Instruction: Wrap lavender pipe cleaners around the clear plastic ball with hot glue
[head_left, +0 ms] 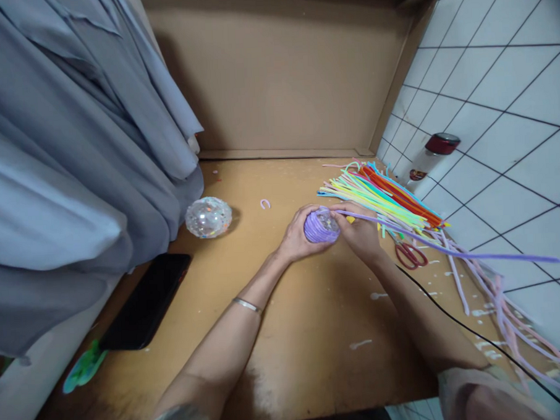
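Purple ball: a small round thing [321, 227] wound with purple strand, clear at its uncovered part, held above the bench [313, 332] between both hands.
Left hand: cupped around the ball's left side and underside [296, 237], grasping it; a silver bracelet [247, 304] circles the forearm.
Right hand: at the ball's right side [361, 230], thumb and fingers pinching the purple strand [449, 249] close to the ball; its long free end stretches out to the right, past the forearm.
Bundle: fuzzy sticks [381, 196] in yellow, green, blue, orange and red, lying beyond the right hand.
Scissors: red handles [410, 255] near the bundle's lower end.
Loose strands: lilac and pink [502, 299], trailing down the right side, with a black cable [452, 317] nearby.
Bottle: clear, with a dark red lid [426, 161], by the tiled wall [525, 75].
Clear ball: speckled with coloured bits [208, 217], left of the hands; a small pink curl [265, 204] lies between.
Phone: black [147, 302], near left, touching a green object [85, 367].
Backdrop: cardboard [278, 74] behind, grey cloth [72, 132] at left.
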Motion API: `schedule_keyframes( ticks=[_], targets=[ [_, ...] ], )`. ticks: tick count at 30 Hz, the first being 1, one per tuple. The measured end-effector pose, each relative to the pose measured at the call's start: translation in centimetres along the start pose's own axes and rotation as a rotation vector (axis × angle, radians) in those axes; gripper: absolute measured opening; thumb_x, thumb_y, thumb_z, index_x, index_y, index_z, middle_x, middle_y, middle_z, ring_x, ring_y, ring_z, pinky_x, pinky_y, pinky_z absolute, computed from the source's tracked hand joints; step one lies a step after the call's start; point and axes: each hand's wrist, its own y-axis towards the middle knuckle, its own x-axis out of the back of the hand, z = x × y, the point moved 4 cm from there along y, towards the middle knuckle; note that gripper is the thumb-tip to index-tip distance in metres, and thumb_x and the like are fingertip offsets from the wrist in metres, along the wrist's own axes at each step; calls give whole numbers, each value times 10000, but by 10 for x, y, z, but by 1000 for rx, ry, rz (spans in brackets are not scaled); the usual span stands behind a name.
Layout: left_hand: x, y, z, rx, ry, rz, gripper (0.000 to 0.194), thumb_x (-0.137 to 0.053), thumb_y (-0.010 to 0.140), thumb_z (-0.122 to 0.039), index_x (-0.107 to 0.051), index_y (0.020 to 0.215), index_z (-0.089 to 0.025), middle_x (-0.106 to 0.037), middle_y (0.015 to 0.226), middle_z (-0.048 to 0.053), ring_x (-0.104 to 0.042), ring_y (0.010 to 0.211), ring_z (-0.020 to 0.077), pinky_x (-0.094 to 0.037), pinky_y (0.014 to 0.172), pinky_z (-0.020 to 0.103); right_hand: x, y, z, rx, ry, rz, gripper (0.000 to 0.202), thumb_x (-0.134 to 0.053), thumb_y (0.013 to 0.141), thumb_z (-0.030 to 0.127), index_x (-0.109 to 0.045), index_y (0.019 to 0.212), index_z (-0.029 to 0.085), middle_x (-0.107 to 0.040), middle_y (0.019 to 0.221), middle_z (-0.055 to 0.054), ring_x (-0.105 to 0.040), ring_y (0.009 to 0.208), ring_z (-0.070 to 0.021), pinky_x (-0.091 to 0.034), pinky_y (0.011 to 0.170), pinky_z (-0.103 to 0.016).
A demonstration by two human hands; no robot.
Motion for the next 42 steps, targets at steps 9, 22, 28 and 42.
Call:
schedule_keyframes(
  ticks=[9,22,28,42],
  targets=[
    [0,1,2,-32,-34,3,768,-884,624,-340,-492,1273,-221,-588,1348,138,-577,1295,296,-464,1124,504,1,1,2,-11,9,-17,144,-616,859,225,-757,826,225,-768,822,-39,-707,802,-201,-550,784,-342],
    [-1,0,6,52,-33,0,827,-886,602,-375,-496,1309,-197,-587,1366,142,-575,1300,306,-453,1146,493,8,-3,45,250,-81,25,193,-535,948,194,-723,938,233,-758,902,-37,-690,843,-178,-542,793,-329],
    [-1,-1,15,164,-133,-30,621,-749,729,-287,-525,1303,-210,-594,1392,119,-565,1328,279,-418,1189,453,-23,-36,72,714,-394,123,253,-435,989,128,-683,999,171,-724,919,-90,-627,850,-177,-485,747,-316],
    [5,0,10,183,-42,-16,908,-913,559,-340,-476,1342,-195,-585,1384,131,-580,1299,313,-455,1151,477,-28,-85,27,825,-376,166,227,-483,938,135,-590,763,232,-526,624,9,-455,590,-146,-332,615,-330]
  ],
)
